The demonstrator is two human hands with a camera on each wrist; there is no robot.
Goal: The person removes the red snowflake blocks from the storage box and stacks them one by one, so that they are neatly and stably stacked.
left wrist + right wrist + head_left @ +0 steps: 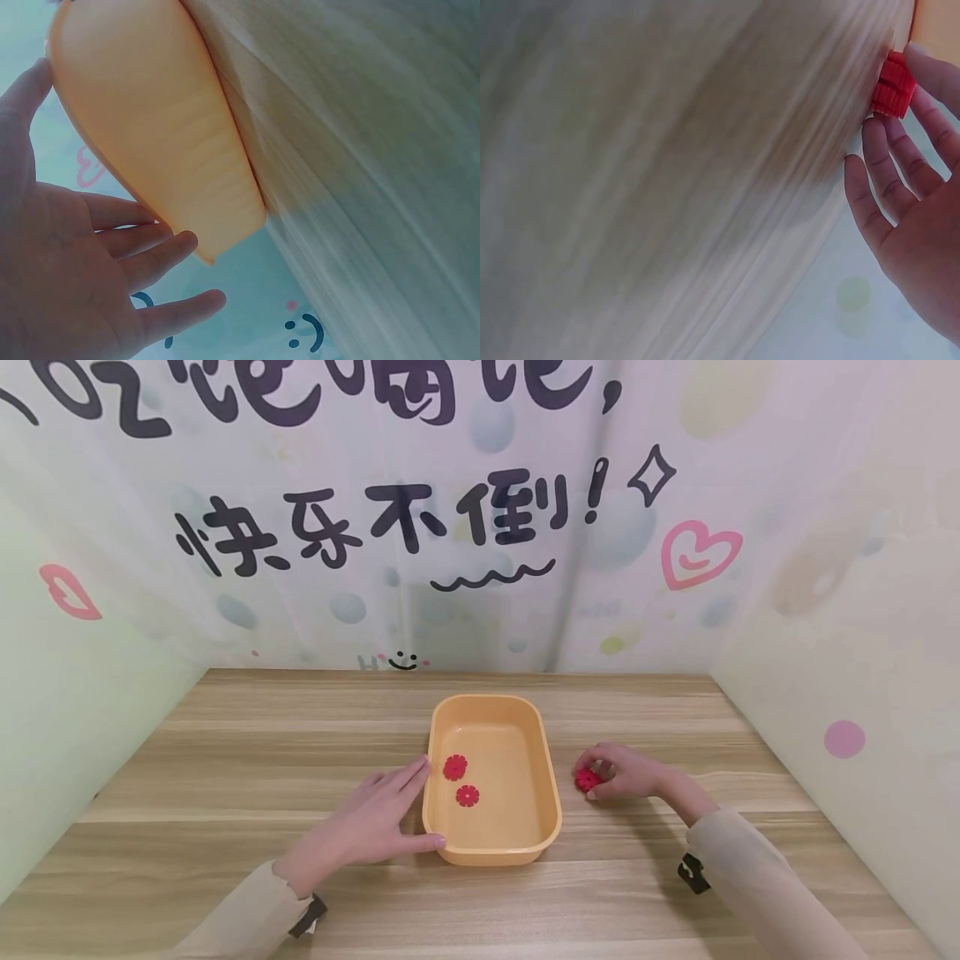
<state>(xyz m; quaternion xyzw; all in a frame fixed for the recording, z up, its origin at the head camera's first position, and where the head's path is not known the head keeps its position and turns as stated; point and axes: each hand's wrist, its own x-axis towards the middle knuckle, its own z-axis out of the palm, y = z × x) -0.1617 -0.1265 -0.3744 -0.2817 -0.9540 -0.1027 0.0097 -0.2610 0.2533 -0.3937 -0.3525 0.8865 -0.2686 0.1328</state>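
Observation:
An orange-yellow rectangular tub [517,857] stands on the table, with two red notched snowflake discs [454,767] lying flat inside on its left half. My left hand [367,823] rests against the tub's left side; its fingertips touch the rim and the thumb reaches the near left corner. In the left wrist view the fingers look mostly straight and spread along the tub wall [150,127]. To the right of the tub, my right hand [626,775] pinches a stack of red snowflake discs [894,86] between thumb and fingers, low at the tabletop.
The wood-grain table [285,735] runs back to a white printed curtain [315,610] with dark lettering. Pale side panels [847,660] bound it at left and right. Black straps [693,873] show at both sleeves.

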